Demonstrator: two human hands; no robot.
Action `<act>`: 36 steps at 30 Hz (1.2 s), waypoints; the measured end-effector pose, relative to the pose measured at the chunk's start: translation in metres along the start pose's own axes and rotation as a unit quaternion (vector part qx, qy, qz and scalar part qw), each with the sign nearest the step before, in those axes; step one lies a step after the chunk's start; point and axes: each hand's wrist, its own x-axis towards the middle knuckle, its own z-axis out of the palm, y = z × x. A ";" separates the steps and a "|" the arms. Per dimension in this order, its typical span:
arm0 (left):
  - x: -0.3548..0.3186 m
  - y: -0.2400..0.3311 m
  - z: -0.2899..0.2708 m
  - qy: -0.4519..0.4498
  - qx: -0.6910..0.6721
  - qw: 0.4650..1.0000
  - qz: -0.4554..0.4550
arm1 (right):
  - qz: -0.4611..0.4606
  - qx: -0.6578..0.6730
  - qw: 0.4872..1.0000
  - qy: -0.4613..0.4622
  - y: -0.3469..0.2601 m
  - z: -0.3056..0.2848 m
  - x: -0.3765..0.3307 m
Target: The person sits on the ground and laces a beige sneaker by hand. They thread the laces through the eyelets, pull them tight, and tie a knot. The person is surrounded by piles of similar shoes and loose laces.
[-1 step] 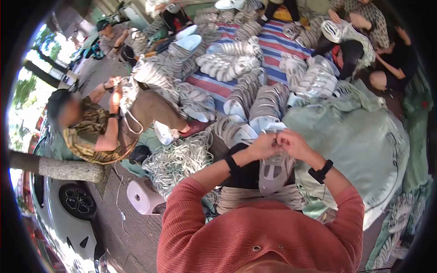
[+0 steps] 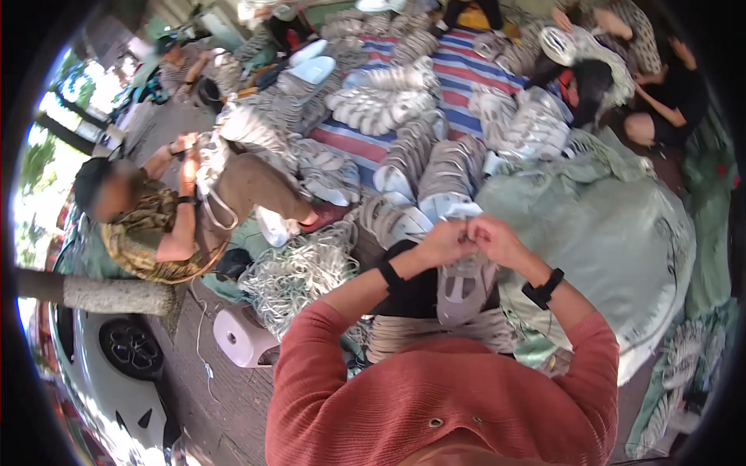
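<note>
A pale grey and beige shoe upper point(image 2: 464, 297) lies in my lap with its rounded toe toward me. Over its throat, my left hand point(image 2: 446, 243) and my right hand point(image 2: 497, 241) meet with fingertips pinched together. What is between the fingers is too small to make out, and the far end of the shoe upper is partly behind the hands. Under it, a row of stacked beige uppers point(image 2: 443, 332) lies across my lap. Left of my left forearm is a tangled heap of white laces point(image 2: 299, 272).
Rows of nested shoe uppers point(image 2: 451, 171) stand ahead on a striped sheet point(image 2: 351, 147). A bulging pale green sack point(image 2: 590, 233) is at my right. A pinkish stool point(image 2: 242, 335) and a seated person point(image 2: 163, 213) are at my left, near a parked car point(image 2: 116, 373). Other people sit farther off.
The whole view has shifted slightly, so the scene sits a little farther left and higher. My hands stay pinched together over the shoe upper.
</note>
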 end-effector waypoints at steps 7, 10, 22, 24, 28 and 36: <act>0.002 -0.016 0.004 -0.039 -0.027 0.998 0.028 | 0.095 0.303 0.944 -0.087 0.026 -0.011 -0.011; -0.005 -0.015 -0.003 -0.054 -0.144 0.988 0.031 | 0.067 0.230 0.969 -0.060 0.028 -0.005 -0.014; -0.011 -0.017 -0.020 -0.040 -0.200 0.977 -0.068 | -0.021 0.075 0.982 -0.171 0.018 -0.031 0.013; -0.009 -0.023 -0.016 -0.033 -0.177 0.982 -0.061 | -0.003 0.064 0.988 -0.143 0.017 -0.032 0.013; -0.007 -0.021 -0.010 -0.028 -0.128 0.989 -0.069 | -0.017 0.009 1.000 0.000 -0.011 -0.015 -0.008; -0.003 -0.008 0.003 0.011 -0.058 0.998 0.007 | -0.111 -0.246 0.952 0.141 -0.005 -0.009 -0.015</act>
